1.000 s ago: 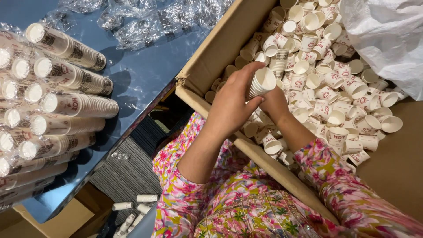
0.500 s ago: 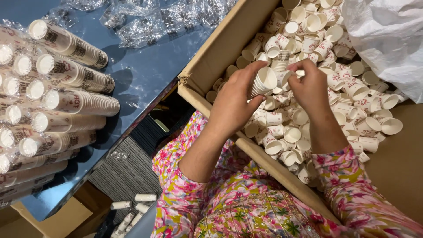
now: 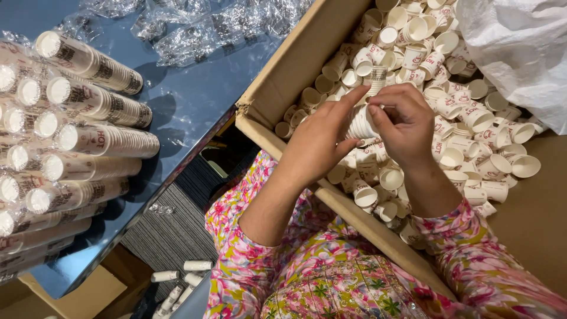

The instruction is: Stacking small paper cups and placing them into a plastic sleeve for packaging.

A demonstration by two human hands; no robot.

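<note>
My left hand (image 3: pixel 319 145) and my right hand (image 3: pixel 407 124) meet over an open cardboard box (image 3: pixel 295 65) filled with several loose small white paper cups (image 3: pixel 472 112). Between them they hold a short stack of nested paper cups (image 3: pixel 361 121). The left fingers wrap its side while the right fingertips pinch its upper end. Both arms wear floral pink sleeves. The stack's far side is hidden by my fingers.
Long sleeves of stacked cups (image 3: pixel 88 100) lie in rows on a glossy blue table (image 3: pixel 195 94) at left, with crumpled clear plastic wrap (image 3: pixel 207 26) behind them. A white plastic bag (image 3: pixel 520 53) hangs over the box's right corner. Several cup stacks (image 3: pixel 177 277) lie on the floor below.
My right hand came up out of the loose cups and joined the left hand on the stack. The stack shifted slightly right, over the box.
</note>
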